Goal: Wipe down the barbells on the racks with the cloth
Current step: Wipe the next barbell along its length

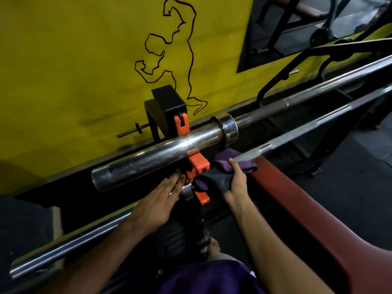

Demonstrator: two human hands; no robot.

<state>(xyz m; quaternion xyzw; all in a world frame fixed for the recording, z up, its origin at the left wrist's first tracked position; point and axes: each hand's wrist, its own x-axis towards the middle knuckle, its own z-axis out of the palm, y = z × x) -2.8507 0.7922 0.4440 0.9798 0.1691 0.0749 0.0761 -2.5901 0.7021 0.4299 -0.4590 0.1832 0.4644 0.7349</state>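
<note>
Right hand [235,183] gripped my purple cloth [214,177] round the lower barbell [297,134]; left hand [161,200] lay flat, fingers straight, by the orange rack hook [198,166].

The upper barbell [161,153] rests on the rack [198,166], behind the lower barbell [297,132].

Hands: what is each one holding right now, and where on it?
The right hand grips the purple-and-black cloth bunched at its middle, against the lower barbell. The left hand holds nothing; its straight fingers rest by the orange rack hook.
</note>
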